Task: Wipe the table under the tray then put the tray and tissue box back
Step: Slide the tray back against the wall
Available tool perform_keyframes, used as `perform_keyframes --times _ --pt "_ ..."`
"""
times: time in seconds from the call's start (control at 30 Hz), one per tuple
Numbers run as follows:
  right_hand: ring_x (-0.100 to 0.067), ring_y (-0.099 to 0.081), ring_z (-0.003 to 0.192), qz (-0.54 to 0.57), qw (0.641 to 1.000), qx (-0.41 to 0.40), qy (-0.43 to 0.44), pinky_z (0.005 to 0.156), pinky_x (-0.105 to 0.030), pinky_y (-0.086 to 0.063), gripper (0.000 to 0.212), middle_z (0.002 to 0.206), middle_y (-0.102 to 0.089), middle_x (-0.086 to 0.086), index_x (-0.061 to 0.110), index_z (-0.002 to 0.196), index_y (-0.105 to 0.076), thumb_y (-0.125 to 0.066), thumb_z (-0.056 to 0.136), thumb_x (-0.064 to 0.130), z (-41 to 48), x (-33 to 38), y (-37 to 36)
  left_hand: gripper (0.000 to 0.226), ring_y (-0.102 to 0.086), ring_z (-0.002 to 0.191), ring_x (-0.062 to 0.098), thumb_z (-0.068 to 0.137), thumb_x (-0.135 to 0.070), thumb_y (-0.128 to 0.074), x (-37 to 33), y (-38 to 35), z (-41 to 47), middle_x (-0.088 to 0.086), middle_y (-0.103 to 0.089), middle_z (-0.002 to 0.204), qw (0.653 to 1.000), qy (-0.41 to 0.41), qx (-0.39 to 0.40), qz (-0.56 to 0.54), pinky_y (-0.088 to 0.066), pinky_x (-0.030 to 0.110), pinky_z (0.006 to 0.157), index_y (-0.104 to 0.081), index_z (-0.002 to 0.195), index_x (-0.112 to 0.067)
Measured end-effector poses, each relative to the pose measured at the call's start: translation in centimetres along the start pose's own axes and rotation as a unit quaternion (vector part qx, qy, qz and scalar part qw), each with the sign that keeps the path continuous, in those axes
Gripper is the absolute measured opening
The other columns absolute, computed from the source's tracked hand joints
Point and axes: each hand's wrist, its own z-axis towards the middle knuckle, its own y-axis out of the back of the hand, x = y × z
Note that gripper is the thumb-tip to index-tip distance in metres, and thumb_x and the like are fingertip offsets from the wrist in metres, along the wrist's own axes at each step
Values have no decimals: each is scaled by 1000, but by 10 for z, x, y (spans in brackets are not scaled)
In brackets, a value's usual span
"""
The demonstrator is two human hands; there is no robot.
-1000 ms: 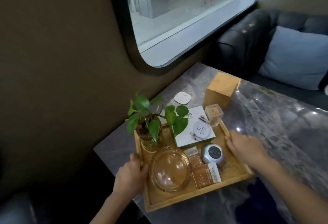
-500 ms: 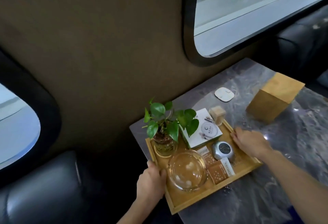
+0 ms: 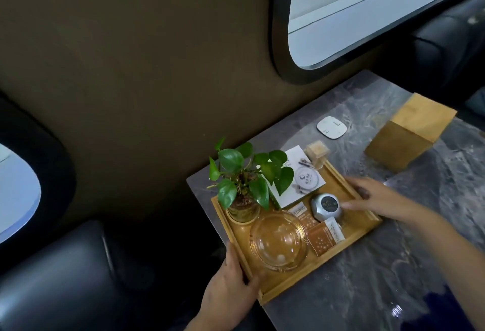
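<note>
A wooden tray (image 3: 353,235) rests on the grey marble table (image 3: 393,265) near its left corner by the wall. It carries a potted green plant (image 3: 245,181), a glass ashtray (image 3: 278,241), a white booklet (image 3: 301,181), a small silver device (image 3: 325,206) and orange packets (image 3: 324,236). My left hand (image 3: 231,286) grips the tray's near left rim. My right hand (image 3: 372,194) lies over the tray's right rim, fingers blurred above the inside. The wooden tissue box (image 3: 409,131) stands apart at the table's far right.
A white square pad (image 3: 332,127) lies on the table near the wall. A small clear box (image 3: 316,150) sits at the tray's far corner. Black leather seats (image 3: 65,278) are at the left and far right. The brown wall with windows borders the table.
The tray has stayed near the table's left corner by the wall while the view shifted left. My right hand has loosened and slid over the right rim.
</note>
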Motion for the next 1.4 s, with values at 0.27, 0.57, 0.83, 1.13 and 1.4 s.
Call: perform_keyframes --times 0.27,0.57,0.83,1.13,1.4 --pt "-18 -38 131 -7 994 92 -55 115 -40 -25 125 144 -34 5 25 147 -10 -89 51 13 -18 -27 -1 131 -25 139 17 66 -54 -71 -11 -15 -9 6 -19 150 996 16 -14 81 -23 23 113 25 140 -3" --pt "-21 -44 129 -50 997 44 -37 112 -43 -32 114 145 -42 -1 27 144 -24 -84 52 -5 7 -14 7 127 -34 133 14 67 -58 -66 -9 -21 -8 2 -27 145 993 -6 -67 95 -31 21 108 23 141 -5" --pt "-19 -60 110 -101 994 30 -4 102 -42 -44 98 120 -64 2 29 140 -34 -81 59 1 36 10 11 129 -40 128 15 61 -70 -54 -7 -4 4 4 -32 142 988 -28 -89 120 -34 22 104 19 141 0" --pt "-19 -58 103 -152 988 -17 4 97 -39 -45 83 118 -62 0 25 137 -39 -78 67 6 45 44 5 124 -40 126 19 68 -59 -66 1 17 24 5 -33 141 988 -43 -104 106 -34 28 107 17 143 -5" --pt "-27 -49 122 -163 985 -55 -10 101 -38 -39 84 137 -51 -7 21 141 -34 -78 70 11 56 58 -4 119 -38 128 18 69 -57 -64 4 43 42 4 -37 139 985 -42 -111 129 -29 30 109 11 145 -5"
